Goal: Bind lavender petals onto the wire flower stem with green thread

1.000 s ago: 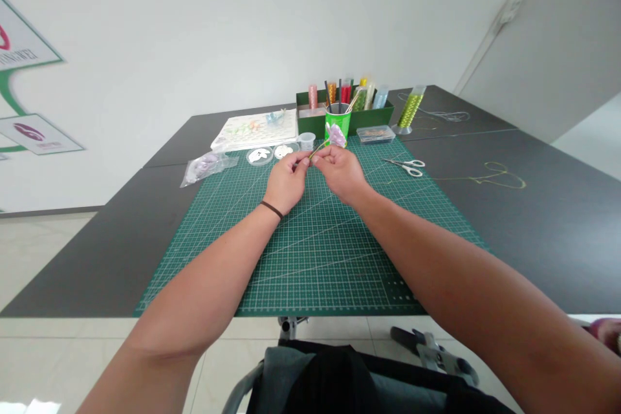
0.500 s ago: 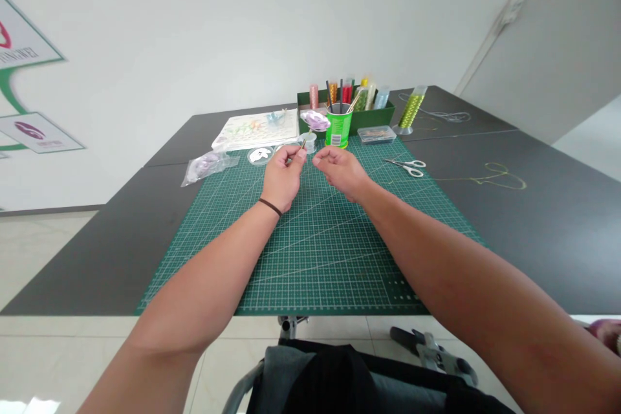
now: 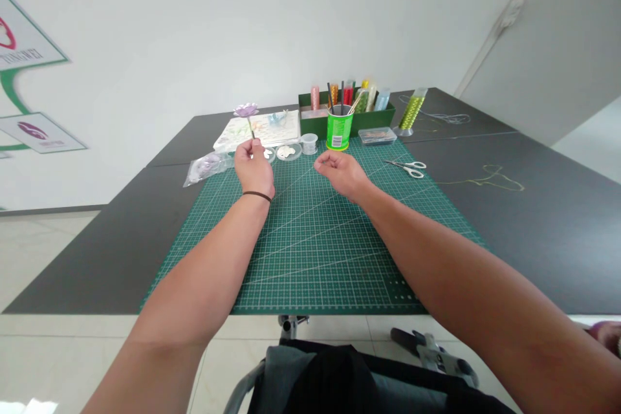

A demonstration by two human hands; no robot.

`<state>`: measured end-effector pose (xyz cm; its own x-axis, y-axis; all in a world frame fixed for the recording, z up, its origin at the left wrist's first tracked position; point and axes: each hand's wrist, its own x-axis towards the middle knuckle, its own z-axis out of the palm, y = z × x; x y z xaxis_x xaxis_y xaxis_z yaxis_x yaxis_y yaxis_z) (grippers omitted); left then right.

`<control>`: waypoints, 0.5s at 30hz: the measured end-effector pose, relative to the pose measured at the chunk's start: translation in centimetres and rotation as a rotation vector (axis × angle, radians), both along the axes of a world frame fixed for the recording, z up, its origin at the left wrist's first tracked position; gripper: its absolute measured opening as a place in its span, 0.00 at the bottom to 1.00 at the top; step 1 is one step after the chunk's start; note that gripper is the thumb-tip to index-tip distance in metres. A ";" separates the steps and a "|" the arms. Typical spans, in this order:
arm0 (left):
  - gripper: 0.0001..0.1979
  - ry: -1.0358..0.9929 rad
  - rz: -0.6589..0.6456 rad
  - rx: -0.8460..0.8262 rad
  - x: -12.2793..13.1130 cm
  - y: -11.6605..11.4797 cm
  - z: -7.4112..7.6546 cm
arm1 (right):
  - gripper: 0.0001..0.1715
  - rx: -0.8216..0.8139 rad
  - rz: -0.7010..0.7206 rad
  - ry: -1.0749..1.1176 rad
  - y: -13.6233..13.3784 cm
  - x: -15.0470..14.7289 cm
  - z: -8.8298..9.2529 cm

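My left hand (image 3: 254, 167) is closed around the thin stem of an artificial flower (image 3: 246, 110) with pale purple petals. It holds the flower upright above the mat's far left part. My right hand (image 3: 339, 171) hovers over the far middle of the green cutting mat (image 3: 310, 239), thumb and fingertips pinched together. Whatever is in that pinch is too fine to make out. Beyond the hands lie two round dishes of white petal-like pieces (image 3: 287, 151) and a small clear spool (image 3: 309, 143). Yellow-green thread (image 3: 495, 179) trails over the dark table on the right.
White-handled scissors (image 3: 412, 169) lie right of my right hand. Behind stand a green can (image 3: 338, 129) of sticks, a green box (image 3: 371, 119) of thread spools, a flat clear case (image 3: 377, 136) and a yellow-green spool (image 3: 412, 111). A plastic packet (image 3: 206, 169) and white board (image 3: 233, 132) are left.
My left hand has moved left with the flower, away from my right hand, which has stayed nearly in place. The thread's loops on the right have shifted and narrowed.
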<state>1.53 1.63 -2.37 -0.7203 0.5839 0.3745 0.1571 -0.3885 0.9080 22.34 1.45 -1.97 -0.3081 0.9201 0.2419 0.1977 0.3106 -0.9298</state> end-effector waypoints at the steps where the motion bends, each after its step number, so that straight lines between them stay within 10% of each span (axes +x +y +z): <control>1: 0.11 0.005 0.003 0.003 -0.3 0.2 -0.1 | 0.07 0.008 -0.027 -0.033 0.1 0.1 0.0; 15: 0.06 0.120 -0.004 -0.027 1.6 -1.1 0.5 | 0.20 0.070 -0.558 -0.652 1.8 2.7 -0.8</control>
<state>3.17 0.53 -1.89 -0.6690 0.5978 0.4417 0.2638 -0.3646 0.8930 25.05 3.29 -2.82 0.0875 0.9679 0.2358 0.8262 0.0617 -0.5600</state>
